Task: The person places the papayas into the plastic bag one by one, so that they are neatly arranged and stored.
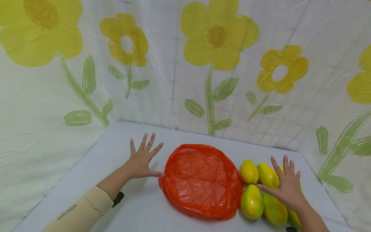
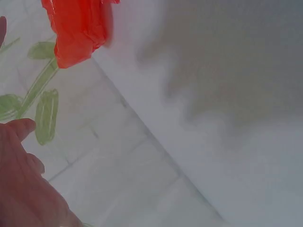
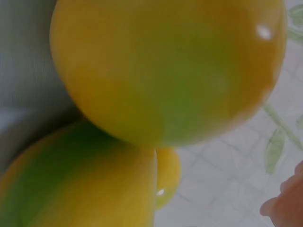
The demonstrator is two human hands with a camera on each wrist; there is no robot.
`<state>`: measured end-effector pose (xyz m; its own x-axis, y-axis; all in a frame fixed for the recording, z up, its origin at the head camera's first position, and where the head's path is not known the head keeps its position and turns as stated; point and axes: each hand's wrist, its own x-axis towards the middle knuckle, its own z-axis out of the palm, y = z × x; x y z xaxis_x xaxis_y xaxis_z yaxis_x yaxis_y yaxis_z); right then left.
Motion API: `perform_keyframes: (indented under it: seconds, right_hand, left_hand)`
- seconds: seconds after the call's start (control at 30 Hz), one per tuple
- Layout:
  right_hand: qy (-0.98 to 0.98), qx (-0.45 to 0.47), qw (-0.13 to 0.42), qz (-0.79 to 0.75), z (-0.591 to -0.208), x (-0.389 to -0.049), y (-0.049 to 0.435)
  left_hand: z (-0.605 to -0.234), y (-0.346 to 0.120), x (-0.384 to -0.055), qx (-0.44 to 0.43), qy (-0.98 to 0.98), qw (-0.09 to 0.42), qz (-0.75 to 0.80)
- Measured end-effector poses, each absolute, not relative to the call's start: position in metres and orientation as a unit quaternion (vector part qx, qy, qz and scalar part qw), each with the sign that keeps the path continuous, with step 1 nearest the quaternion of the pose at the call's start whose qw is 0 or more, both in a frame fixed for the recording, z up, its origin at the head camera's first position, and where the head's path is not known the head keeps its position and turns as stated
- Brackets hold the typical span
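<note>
A red plastic bag lies on the white table with its rim spread in a rough circle. Left of it, my left hand is held with fingers spread wide, the thumb tip right at the bag's edge in the head view. My right hand has its fingers spread over a group of yellow-green mangoes, partly covering some of them. Neither hand holds anything. In the right wrist view two mangoes fill much of the picture, with fingertips at the lower right.
The mangoes sit in two rows against the bag's right side. A white table carries everything, and its back edge meets a white curtain printed with yellow flowers. A dark band shows under the left wrist.
</note>
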<state>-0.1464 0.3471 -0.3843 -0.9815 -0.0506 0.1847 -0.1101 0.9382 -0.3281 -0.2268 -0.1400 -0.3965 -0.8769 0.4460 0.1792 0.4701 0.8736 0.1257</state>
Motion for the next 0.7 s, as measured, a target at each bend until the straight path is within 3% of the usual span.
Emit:
perform_keyframes:
  seconds: [0.13, 0.7]
  right_hand:
    - [-0.975, 0.038, 0.084, 0.203, -0.387, -0.144, 0.343]
    - [-0.947, -0.082, -0.051, 0.306, -0.388, -0.129, 0.32]
  left_hand:
    - [-0.402, -0.134, -0.227, -0.23, -0.96, 0.053, -0.149]
    - [-0.425, -0.111, -0.227, -0.159, -0.912, -0.051, -0.374]
